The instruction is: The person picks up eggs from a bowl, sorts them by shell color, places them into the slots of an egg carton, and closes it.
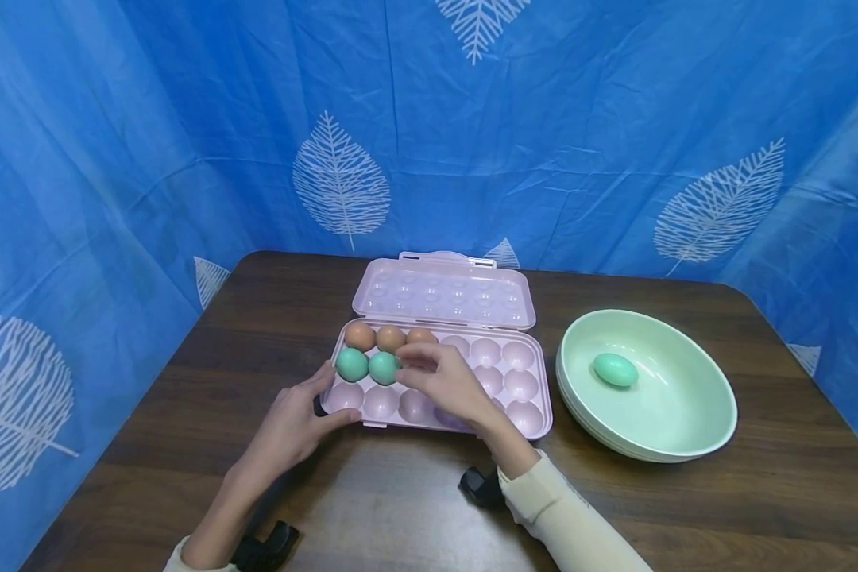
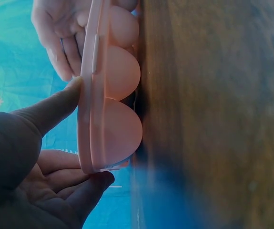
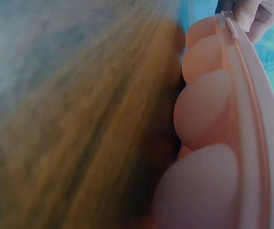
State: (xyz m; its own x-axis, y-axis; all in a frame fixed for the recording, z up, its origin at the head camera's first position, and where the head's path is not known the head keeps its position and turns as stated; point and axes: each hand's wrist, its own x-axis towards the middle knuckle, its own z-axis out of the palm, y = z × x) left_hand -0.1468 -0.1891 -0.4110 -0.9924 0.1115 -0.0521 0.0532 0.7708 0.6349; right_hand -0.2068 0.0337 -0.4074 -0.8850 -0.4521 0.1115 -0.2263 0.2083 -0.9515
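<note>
A pink egg tray lies on the table with its lid folded back. Three brown eggs stand in its far row at the left. Two green eggs sit side by side in the middle row. My left hand grips the tray's left end, thumb on the front rim and fingers along the side. Over the tray, my right hand has thumb and fingertips at the right side of the second green egg, pinching it. The cups under the right palm are hidden.
Right of the tray stand stacked pale green bowls, the top one with a green egg inside. A blue curtain with white leaf prints hangs behind the wooden table.
</note>
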